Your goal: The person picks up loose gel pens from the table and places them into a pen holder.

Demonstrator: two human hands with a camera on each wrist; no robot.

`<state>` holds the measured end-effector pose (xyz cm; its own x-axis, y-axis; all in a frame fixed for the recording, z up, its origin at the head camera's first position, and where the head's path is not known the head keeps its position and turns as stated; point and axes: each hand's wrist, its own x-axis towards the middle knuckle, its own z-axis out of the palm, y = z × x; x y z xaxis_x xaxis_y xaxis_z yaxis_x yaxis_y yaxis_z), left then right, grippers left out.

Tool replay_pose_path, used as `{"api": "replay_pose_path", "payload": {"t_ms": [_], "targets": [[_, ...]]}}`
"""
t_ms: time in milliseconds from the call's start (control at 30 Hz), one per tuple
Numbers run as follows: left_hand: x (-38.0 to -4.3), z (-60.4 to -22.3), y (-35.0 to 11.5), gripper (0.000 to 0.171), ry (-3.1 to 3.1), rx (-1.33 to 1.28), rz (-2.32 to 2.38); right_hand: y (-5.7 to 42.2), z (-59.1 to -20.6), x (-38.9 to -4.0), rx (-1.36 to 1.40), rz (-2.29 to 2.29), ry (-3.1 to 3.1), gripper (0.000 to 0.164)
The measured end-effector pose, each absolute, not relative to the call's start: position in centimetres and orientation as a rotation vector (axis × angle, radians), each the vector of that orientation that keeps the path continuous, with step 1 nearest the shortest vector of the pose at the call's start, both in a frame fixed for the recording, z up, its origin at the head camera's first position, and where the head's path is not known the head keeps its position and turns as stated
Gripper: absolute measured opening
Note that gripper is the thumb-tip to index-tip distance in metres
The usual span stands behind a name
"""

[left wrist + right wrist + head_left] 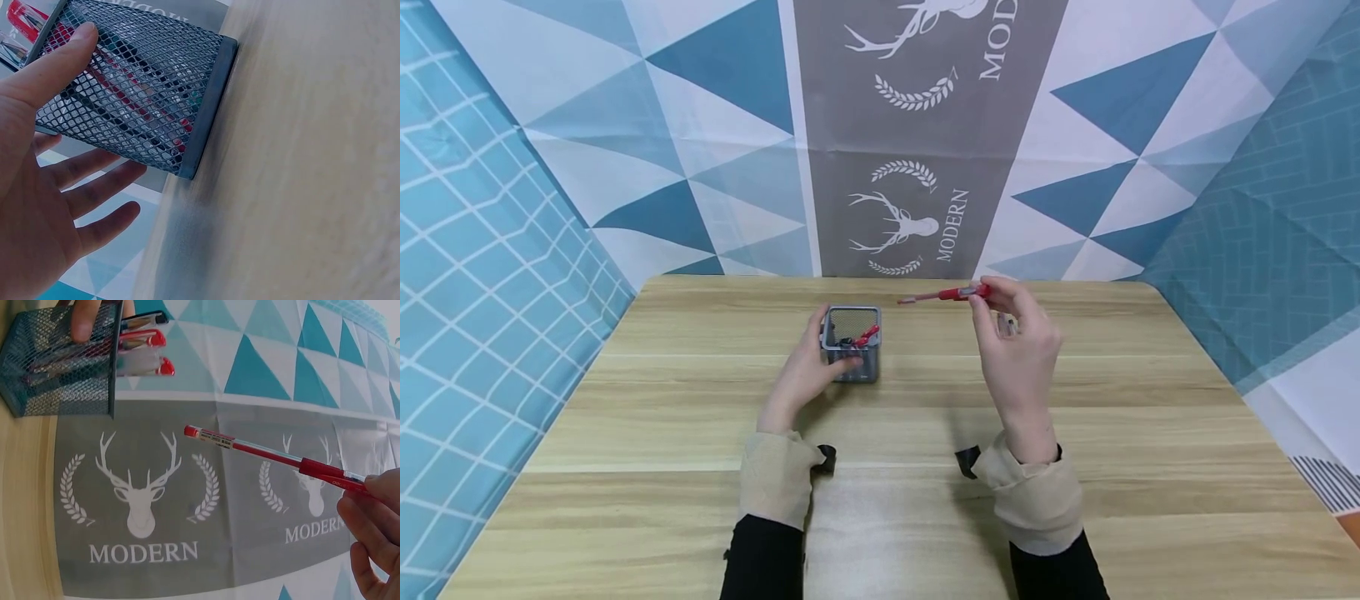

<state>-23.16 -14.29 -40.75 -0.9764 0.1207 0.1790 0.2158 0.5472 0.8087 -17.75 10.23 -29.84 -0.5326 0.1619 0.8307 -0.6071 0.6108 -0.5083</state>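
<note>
A dark metal mesh pen holder (854,364) stands upright on the table, with several pens (147,340) inside, their red and dark caps above the rim. My left hand (805,371) holds the holder, its thumb (72,59) pressed on the mesh and its fingers spread along another side. To the right, my right hand (1022,346) pinches a red pen (262,453) near one end between thumb and fingertips. That pen is raised, nearly level in the head view, its labelled far end pointing towards the pen holder.
The wooden table (895,483) ends at a cloth backdrop (902,133) with deer heads and triangles. Behind my right hand, a small clear item (1006,325) is partly hidden. Blue patterned cloth (490,250) hangs along the left side.
</note>
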Motion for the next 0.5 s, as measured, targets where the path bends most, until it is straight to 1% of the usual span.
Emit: {"api": "replay_pose_path", "payload": {"t_ms": [233,500], "targets": [[-23.2,-40.7,-14.3,0.098,-2.681,-0.283,-1.427,8.7,-29.5,-17.0,0.498,0.991,-1.817,0.021],[-23.3,-40.8,-14.4,0.099,-2.676,-0.292,-1.422,7.0,-29.3,-15.9,0.589,0.92,-1.789,0.02]]}}
